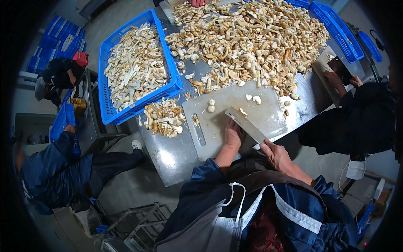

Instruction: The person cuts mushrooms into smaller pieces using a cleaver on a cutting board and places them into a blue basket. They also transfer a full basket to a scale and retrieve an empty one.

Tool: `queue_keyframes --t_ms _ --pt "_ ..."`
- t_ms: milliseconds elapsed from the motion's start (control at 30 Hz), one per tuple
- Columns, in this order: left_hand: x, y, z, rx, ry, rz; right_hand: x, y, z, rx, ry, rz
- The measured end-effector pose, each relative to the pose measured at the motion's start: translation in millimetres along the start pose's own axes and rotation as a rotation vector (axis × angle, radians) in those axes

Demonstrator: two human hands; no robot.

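My right hand [277, 154] grips the handle of a cleaver [247, 125], its broad blade slanting up and left over a white plastic cutting board [207, 132]. My left hand [232, 135] is close beside the blade, over the board's near edge. The blade hides its fingertips, so I cannot tell whether they hold anything. Just past the blade lies a small brownish mushroom piece [242, 111]. A whole pale mushroom [211, 106] rests on the board to the left. Two white mushroom pieces [253, 99] lie near the board's far side.
A large mushroom heap [252, 44] spreads beyond the board on the metal table [163, 157]. At left stands a blue crate [176, 85] of sliced mushrooms, with a trimmings pile [165, 118] nearby. A co-worker [355, 116] holds another cleaver [340, 71] at right. More people work at left.
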State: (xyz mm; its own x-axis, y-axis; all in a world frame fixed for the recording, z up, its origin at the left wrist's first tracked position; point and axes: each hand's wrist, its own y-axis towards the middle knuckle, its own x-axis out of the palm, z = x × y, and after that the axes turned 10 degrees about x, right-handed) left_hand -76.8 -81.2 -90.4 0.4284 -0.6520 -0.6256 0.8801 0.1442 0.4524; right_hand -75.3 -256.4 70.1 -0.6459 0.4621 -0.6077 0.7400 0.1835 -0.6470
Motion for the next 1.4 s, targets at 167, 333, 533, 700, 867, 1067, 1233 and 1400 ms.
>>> queue_keyframes --t_ms 167,333,533,700,867,1067,1233,1400 --pt "2 -4 -3 -0.026 -0.095 -0.002 3 0 2 0.022 -0.032 0.012" --pt "4 -5 -6 0.030 -0.032 0.012 7 2 -1 0.000 -0.049 0.031" --pt "4 -5 -3 -0.033 -0.042 0.011 11 11 6 0.001 -0.092 0.026" --pt "-1 3 4 -0.031 0.006 0.045 21 42 -2 -0.092 0.014 0.135" --pt "-8 11 9 0.037 0.056 0.110 16 45 -9 0.012 0.240 0.071" --pt "-5 5 6 -0.014 -0.058 0.064 5 7 1 -0.052 0.078 0.036" --pt "5 -9 -6 -0.029 -0.106 0.073 7 0 1 -0.012 -0.001 0.013" --pt "23 -24 -23 -0.109 -0.066 -0.090 12 2 3 -0.043 -0.130 0.026"
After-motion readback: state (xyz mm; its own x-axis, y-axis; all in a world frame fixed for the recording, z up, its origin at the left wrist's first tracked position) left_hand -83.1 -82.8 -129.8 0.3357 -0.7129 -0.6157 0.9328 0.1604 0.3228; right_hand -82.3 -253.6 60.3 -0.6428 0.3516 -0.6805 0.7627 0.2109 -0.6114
